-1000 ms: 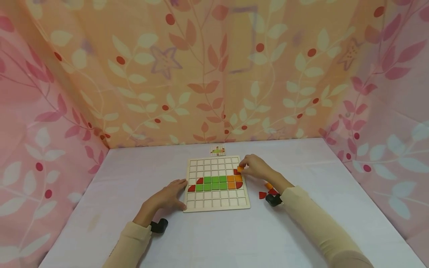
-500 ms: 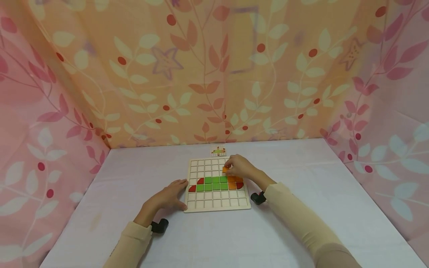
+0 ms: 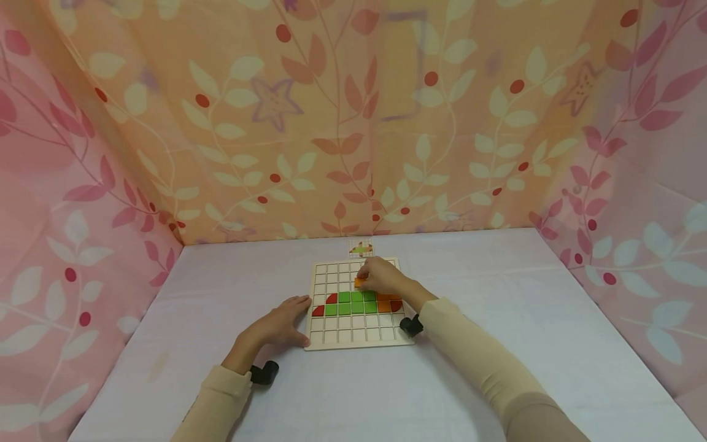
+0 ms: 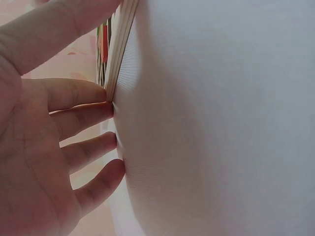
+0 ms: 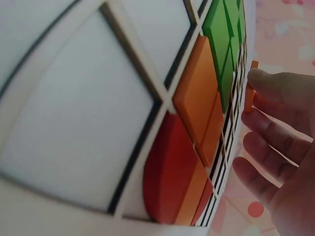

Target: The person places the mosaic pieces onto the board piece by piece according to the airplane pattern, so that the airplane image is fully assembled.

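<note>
My right hand (image 3: 383, 276) is over the upper part of a wooden grid board (image 3: 348, 336), pinching an orange square tile (image 5: 251, 91) between thumb and fingers. In the right wrist view that tile stands on edge, close over the grid. Below it on the board lie green square tiles (image 3: 356, 305), orange tiles (image 5: 197, 93) and rounded red tiles (image 3: 318, 310). The right hand covers part of the upper right grid. My left hand (image 3: 276, 322) rests at the board's left edge, fingers (image 4: 81, 120) extended against the side and thumb by the near corner.
Behind the board lies a small pattern card (image 3: 361, 248) with a coloured figure on a grid. Black wrist cameras (image 3: 265, 372) sit at both cuffs. A white cloth covers the table (image 3: 342, 393), and floral curtains (image 3: 342, 123) stand at the back and sides.
My right hand has moved left across the board from its right edge with the orange tile. Loose red and orange pieces, visible earlier right of the board, are now behind the right forearm. Left hand unmoved.
</note>
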The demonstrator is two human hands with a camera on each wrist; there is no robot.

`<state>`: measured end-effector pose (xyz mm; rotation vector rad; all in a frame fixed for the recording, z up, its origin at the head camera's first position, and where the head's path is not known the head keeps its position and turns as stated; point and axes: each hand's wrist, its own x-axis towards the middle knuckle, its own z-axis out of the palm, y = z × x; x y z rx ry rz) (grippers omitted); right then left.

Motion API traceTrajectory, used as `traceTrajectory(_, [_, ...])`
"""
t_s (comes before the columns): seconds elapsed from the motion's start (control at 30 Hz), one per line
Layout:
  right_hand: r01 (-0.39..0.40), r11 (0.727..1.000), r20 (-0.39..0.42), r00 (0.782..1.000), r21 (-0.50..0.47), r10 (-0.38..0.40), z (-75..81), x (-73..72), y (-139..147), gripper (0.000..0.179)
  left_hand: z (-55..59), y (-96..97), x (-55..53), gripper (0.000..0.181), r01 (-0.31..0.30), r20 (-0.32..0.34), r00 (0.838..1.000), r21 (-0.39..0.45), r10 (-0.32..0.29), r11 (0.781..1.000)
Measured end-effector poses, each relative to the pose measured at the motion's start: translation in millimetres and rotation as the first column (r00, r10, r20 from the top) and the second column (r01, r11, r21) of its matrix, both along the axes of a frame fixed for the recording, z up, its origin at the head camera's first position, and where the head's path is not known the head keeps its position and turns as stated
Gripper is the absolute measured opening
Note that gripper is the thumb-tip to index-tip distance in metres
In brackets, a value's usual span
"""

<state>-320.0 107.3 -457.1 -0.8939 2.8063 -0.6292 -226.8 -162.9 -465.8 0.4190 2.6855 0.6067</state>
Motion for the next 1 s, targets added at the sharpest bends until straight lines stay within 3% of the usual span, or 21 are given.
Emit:
traceTrajectory(0.4, [-0.024, 0.996, -0.009, 1.0, 0.081, 0.025, 4.9, 2.5, -9.6, 0.026, -1.8, -1.1, -1.4, 0.096, 0.001, -0.001, 1.0, 0.011, -0.001, 1.0])
traceTrajectory(1.0, [-0.019, 0.997, -0.014, 1.0, 0.069, 0.02, 1.9, 2.9, -11.6, 0.022, -2.0, -0.8, -1.3, 0.097, -0.009, 0.002, 1.0, 0.011, 0.009, 1.0])
